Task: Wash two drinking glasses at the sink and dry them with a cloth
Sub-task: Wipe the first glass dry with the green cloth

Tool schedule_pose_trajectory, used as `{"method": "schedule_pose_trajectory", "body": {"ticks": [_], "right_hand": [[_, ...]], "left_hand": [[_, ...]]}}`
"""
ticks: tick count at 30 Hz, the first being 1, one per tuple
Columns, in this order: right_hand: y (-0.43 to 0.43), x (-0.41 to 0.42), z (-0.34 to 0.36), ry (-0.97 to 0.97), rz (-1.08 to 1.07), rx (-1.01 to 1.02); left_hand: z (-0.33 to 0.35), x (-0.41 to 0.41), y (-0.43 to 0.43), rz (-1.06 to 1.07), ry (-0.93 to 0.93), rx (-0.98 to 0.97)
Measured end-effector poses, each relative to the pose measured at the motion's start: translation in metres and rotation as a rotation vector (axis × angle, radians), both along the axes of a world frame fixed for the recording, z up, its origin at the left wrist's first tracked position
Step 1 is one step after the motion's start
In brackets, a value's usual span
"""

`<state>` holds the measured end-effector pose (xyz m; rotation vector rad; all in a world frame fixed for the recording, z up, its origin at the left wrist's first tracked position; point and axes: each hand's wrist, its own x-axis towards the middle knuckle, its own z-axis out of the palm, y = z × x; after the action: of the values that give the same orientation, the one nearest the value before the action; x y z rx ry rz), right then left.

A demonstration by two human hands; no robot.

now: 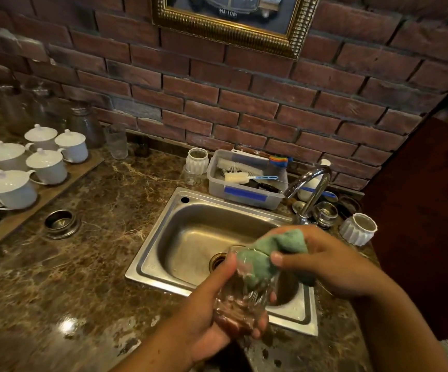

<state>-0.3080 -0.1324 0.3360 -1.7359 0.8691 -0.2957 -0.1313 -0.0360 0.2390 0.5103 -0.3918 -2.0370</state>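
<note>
sink basin (190,237) open, faucet (311,189) right

A brown marble countertop (88,264) fills the lower frame. At left, a wooden board (56,189) carries white lidded cups (47,165). Behind the steel sink (163,275), a plastic tub (241,194) holds brushes; blurred, possibly glass jars (85,124) stand upper left.

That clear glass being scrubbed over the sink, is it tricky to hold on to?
Probably slippery: the glass looks wet. Likely fragile too, as it is thin and clear and held above the steel sink. The left hand wraps its base while the right hand pushes a green sponge into it, so it seems rigid.
</note>
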Motion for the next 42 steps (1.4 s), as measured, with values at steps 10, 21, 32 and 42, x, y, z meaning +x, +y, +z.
{"method": "schedule_pose_trajectory", "body": {"ticks": [10,21,32,42], "right_hand": [[0.058,0.044,-0.075,-0.343,-0.702,0.066],[0.064,0.072,-0.108,-0.331,-0.785,0.605],[0.068,0.124,-0.126,-0.324,-0.857,0.863],[0.078,0.206,-0.182,-0.150,-0.832,0.894]], "left_hand": [[-0.003,0.000,-0.011,0.526,-0.833,-0.178],[-0.028,0.042,0.003,0.592,-1.065,-0.366],[-0.078,0.098,0.026,0.544,-1.160,-0.302],[-0.120,0.179,0.048,0.391,-1.238,-0.205]]}}
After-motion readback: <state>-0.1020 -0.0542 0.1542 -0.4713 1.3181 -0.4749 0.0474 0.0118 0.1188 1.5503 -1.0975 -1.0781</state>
